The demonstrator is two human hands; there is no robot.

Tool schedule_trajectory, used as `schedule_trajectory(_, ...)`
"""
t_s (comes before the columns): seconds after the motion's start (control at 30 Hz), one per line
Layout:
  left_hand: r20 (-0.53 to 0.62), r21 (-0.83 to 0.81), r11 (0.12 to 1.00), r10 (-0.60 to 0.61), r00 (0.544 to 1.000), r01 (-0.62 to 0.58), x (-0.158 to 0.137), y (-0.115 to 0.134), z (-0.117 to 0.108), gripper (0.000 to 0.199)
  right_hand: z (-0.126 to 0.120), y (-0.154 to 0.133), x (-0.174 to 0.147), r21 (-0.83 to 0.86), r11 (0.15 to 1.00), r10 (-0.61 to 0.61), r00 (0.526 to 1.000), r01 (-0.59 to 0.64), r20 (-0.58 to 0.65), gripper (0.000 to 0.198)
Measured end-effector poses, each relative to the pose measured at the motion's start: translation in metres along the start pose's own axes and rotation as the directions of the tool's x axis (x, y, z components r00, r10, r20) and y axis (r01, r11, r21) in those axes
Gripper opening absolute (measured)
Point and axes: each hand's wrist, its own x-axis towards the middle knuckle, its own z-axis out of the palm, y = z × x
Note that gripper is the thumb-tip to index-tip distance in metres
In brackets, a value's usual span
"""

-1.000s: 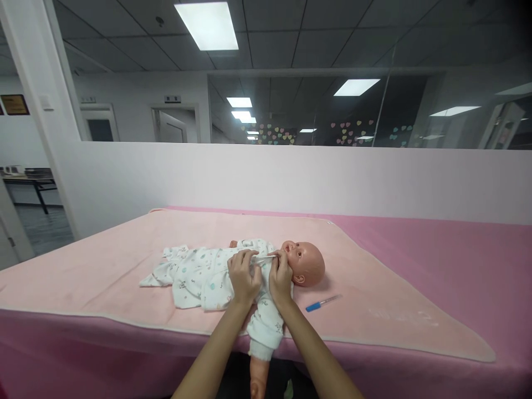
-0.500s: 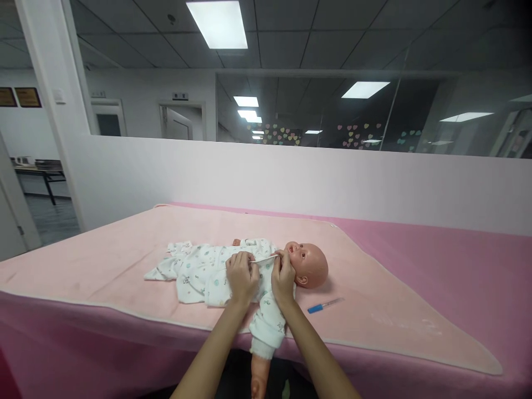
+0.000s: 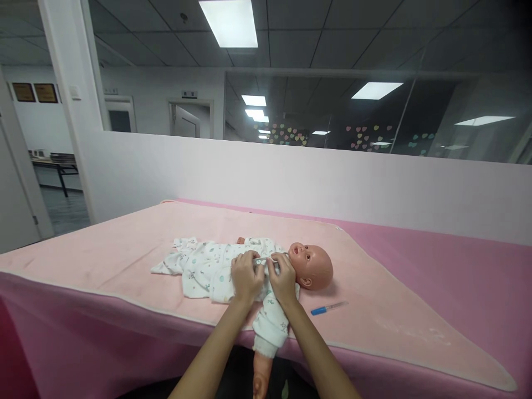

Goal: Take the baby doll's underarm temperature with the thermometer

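A baby doll [image 3: 316, 267] lies on its back, its head to the right, dressed in a white printed baby gown [image 3: 216, 266]. Over the doll's chest my left hand [image 3: 247, 277] is closed, fingertips pinching a thin white cloth tie [image 3: 261, 260]. Close beside the doll's chin, my right hand [image 3: 283, 280] pinches the other end of it. The exact grip is partly hidden by the fingers. One sleeved doll arm [image 3: 270, 327] hangs over the table's near edge between my forearms. A thermometer with a blue cap [image 3: 319, 311] lies right of my right wrist.
A peach blanket [image 3: 394, 321] covers much of the pink-covered table [image 3: 436, 249]. Behind the table stands a low white wall [image 3: 291, 172] with glass above. The table's front edge runs just below the doll.
My hands have come closer together, and the white tie between them is shorter and less taut. The whole view has shifted slightly. Doll and thermometer stay where they lay.
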Motion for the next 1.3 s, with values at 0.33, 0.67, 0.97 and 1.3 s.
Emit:
schedule_trajectory(0.33,-0.004,0.049,0.999,-0.005,1.0,0.005,0.0006,0.0,0.0045,0.006,-0.0001,-0.0006,0.0001,0.006,1.0,0.012,1.0,-0.012,-0.007,0.015)
schedule_trajectory(0.67,-0.036,0.046,0.999,-0.003,0.999,0.005,0.001,0.0016,0.0037,0.006,-0.0002,-0.001,0.0006,0.002,1.0,0.01,1.0,-0.01,-0.012,0.017)
schedule_trajectory(0.97,-0.054,-0.058,0.997,-0.05,0.997,0.047,0.0014,0.0004,0.0013,0.008,-0.0003,-0.0017,0.0,-0.002,1.0,0.015,1.0,-0.016,-0.004,0.017)
schedule_trajectory(1.3,0.013,0.038,0.999,0.028,1.0,-0.029,0.0004,0.0011,0.0026,0.008,0.0003,0.0006,0.0001,0.01,1.0,0.01,1.0,-0.01,-0.016,0.017)
